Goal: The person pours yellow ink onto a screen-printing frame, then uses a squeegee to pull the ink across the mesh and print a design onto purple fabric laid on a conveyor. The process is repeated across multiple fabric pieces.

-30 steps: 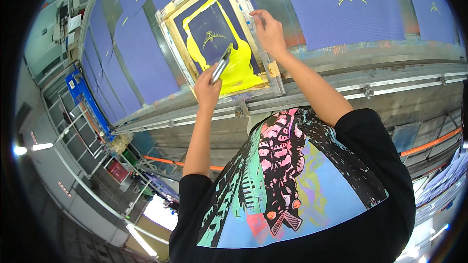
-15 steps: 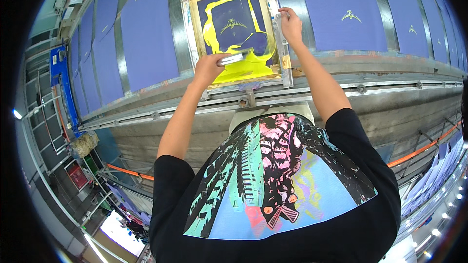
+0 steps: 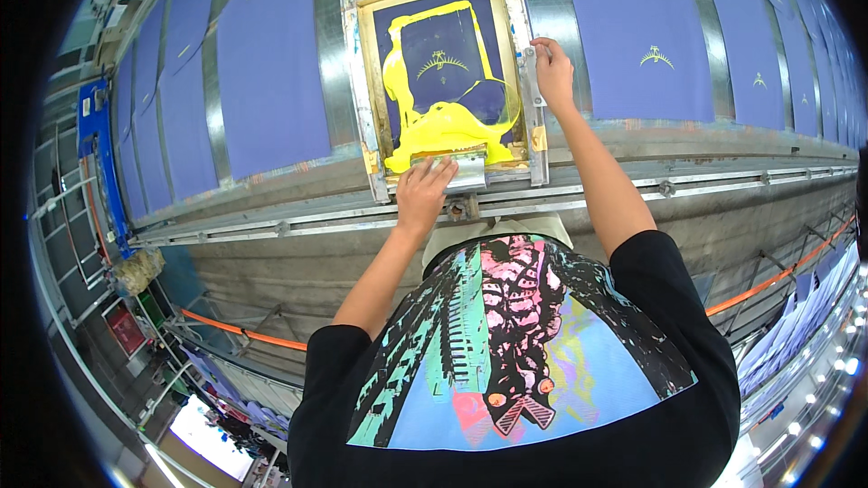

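Note:
A screen printing frame (image 3: 353,63) with a dark mesh lies on the long table in front of me. Bright yellow ink (image 3: 443,129) is pooled thickly along its near end, with a trail running up the left side and across the far end. Around the mesh's middle, a small arched design (image 3: 441,63) shows. My left hand (image 3: 423,192) is closed on a metal squeegee (image 3: 469,172), which rests at the near edge of the ink. On the frame's right rail, my right hand (image 3: 554,77) grips the side with its fingers curled over.
Blue-purple fabric panels (image 3: 276,81) lie in a row along the table, and several on the right bear a small yellow print (image 3: 656,56). A metal rail (image 3: 615,191) runs along the near edge. An orange bar (image 3: 244,332) passes behind me.
The squeegee in my left hand has come nearer to me, down to the frame's near end, and turned level. My right hand stays on the frame's right side.

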`<state>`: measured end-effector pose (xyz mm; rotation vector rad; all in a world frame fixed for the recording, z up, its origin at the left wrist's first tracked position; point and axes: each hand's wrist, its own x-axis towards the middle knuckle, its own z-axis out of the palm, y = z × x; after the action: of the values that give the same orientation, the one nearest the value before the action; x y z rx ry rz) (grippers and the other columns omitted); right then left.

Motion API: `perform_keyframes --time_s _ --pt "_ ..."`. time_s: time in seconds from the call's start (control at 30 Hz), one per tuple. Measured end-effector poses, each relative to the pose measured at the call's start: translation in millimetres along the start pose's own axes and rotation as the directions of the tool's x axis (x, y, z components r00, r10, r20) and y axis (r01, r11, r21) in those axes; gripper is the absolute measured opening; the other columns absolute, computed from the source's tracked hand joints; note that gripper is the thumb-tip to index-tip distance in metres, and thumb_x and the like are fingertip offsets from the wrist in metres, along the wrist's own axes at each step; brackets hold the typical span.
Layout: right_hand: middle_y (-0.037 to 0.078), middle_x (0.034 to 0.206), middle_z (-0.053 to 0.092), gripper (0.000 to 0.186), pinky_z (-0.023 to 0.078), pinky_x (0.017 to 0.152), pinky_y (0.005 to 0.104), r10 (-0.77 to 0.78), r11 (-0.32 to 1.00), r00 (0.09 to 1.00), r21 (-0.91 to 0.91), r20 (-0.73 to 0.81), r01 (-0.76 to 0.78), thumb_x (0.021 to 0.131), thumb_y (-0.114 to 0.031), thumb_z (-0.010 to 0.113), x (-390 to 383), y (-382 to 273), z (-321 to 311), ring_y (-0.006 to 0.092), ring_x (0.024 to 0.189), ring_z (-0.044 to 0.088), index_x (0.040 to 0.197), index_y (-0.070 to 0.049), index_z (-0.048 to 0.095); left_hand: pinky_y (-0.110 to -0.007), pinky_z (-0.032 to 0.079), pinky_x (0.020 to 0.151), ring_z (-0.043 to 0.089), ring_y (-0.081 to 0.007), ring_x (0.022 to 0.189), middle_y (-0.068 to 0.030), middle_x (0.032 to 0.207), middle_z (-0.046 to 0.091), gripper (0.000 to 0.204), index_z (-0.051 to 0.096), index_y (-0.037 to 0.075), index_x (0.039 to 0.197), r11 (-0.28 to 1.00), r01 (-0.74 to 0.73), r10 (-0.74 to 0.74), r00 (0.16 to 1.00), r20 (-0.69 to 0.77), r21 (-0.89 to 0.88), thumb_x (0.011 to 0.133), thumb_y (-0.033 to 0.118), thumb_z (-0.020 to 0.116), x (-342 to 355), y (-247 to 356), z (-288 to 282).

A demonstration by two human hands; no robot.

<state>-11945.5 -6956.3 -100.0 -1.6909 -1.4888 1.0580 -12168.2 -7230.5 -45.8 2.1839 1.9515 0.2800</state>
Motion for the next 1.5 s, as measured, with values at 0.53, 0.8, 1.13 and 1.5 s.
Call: perform_keyframes --time_s 0.53,0.8,1.13,1.5 --pt "0.003 0.061 0.048 0.02 0.039 0.057 0.0355 -0.038 0.993 0.999 0.111 -0.018 0.039 0.105 -0.02 0.059 4.3 4.9 5.3 0.0122 0.057 0.045 0.115 -0.008 0.072 -0.041 0.059 0.078 0.073 -0.0327 0.088 -0.0122 0.094 0.076 0.041 0.079 0.018 0.118 0.977 0.201 -0.205 0.978 -0.042 -0.069 0.08 0.006 0.07 245.5 -92.6 -26.5" --pt "0.002 0.062 0.05 0.019 0.041 0.057 0.0351 0.006 0.994 1.0 0.109 0.004 -0.006 0.105 -0.017 0.058 2.9 10.0 1.9 0.0117 0.058 0.047 0.115 -0.008 0.072 -0.041 0.059 0.081 0.074 -0.0275 0.097 -0.0046 0.106 0.079 0.035 0.08 0.019 0.108 0.984 -0.02 -0.011 0.985 -0.173 -0.176 0.081 0.001 0.068 121.8 -44.7 -2.2" --pt "0.004 0.061 0.051 0.019 0.041 0.057 0.0354 -0.051 0.994 0.999 0.099 -0.01 0.052 0.105 -0.018 0.059 3.7 6.6 0.9 0.0133 0.056 0.048 0.114 -0.008 0.073 -0.046 0.059 0.084 0.074 -0.0341 0.094 -0.0134 0.1 0.078 0.039 0.081 0.024 0.115 0.947 0.319 -0.308 0.937 0.165 -0.041 0.08 0.011 0.068 311.8 -118.8 -53.1" --pt "0.01 0.064 0.057 0.019 0.046 0.063 0.0404 -0.011 0.993 0.999 0.118 0.037 0.006 0.104 -0.019 0.06 10.8 19.6 1.8 0.0194 0.06 0.054 0.113 -0.012 0.075 -0.04 0.059 0.089 0.072 -0.026 0.105 -0.0024 0.112 0.079 0.032 0.08 0.014 0.103 0.984 -0.002 -0.034 0.981 -0.194 -0.181 0.079 -0.002 0.068 116.0 -26.2 2.3"
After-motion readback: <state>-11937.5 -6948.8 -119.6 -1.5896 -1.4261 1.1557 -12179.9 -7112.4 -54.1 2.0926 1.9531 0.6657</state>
